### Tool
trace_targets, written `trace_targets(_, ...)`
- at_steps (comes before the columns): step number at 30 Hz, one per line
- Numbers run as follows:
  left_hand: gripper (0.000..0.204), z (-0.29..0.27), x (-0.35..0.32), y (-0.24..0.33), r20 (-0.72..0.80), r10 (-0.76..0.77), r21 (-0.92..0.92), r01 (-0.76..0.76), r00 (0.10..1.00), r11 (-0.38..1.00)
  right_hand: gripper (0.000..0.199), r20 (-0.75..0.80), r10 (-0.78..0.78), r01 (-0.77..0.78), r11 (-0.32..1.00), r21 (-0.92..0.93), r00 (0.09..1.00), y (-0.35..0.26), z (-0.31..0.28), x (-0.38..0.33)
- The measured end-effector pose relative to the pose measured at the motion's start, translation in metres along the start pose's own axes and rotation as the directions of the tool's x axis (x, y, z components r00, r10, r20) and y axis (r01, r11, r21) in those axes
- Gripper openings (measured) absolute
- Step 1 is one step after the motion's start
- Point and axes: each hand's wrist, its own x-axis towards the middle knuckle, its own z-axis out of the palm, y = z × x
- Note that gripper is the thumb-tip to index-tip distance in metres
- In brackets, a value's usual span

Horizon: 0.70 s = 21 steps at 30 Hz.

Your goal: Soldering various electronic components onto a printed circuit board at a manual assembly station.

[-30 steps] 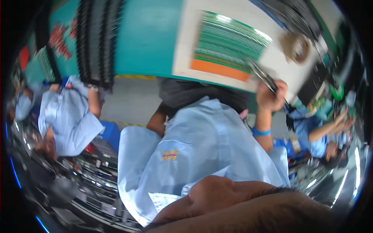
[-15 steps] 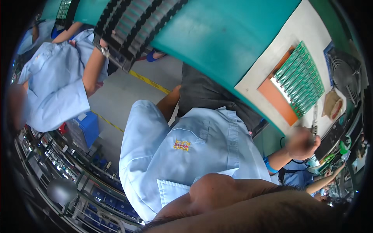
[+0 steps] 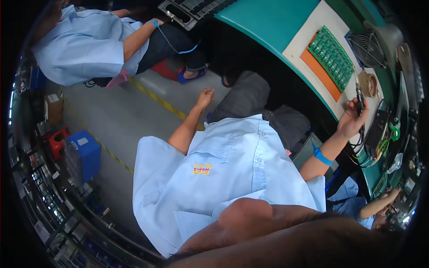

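Note:
My right hand (image 3: 352, 119), with a blue band round its wrist, is closed on a slim black-handled tool, which looks like a soldering iron (image 3: 360, 99). Its thin metal end points toward a panel of green circuit boards (image 3: 331, 58). This panel rests partly on an orange board (image 3: 319, 73), over a white sheet (image 3: 295, 47) on the teal table. My left hand (image 3: 206, 98) hangs beside my thigh, away from the table. Its fingers are curled in, and nothing shows in them.
A brown sponge-like block (image 3: 368, 85) and a round-grilled fan (image 3: 368, 48) stand beyond the boards. Near my right hand is a black box (image 3: 377, 129) with cables. Seated at the left is a co-worker (image 3: 89, 49), by a black slotted rack (image 3: 187, 13). A blue bin (image 3: 85, 149) stands behind.
The whole view has shifted, and the boards appear higher. My left hand has come into sight. My right hand, blurred before, now shows clearly around the tool. The co-worker's arm appears lower on the rack.

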Motion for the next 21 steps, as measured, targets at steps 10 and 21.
trace_targets(10, 0.067, 0.051, -0.037, 0.131, 0.247, 0.226, 0.158, -0.27, 0.942, 0.95, 0.035, -0.082, -0.1, 0.091, 0.989, -0.114, 0.992, 0.001, 0.023, -0.012)
trace_targets(21, 0.056, 0.13, -0.164, 0.278, 0.865, 0.294, 0.113, -0.727, 0.408, 0.678, 0.037, -0.129, -0.121, 0.087, 0.966, -0.242, 0.984, 0.0, 0.034, -0.022)
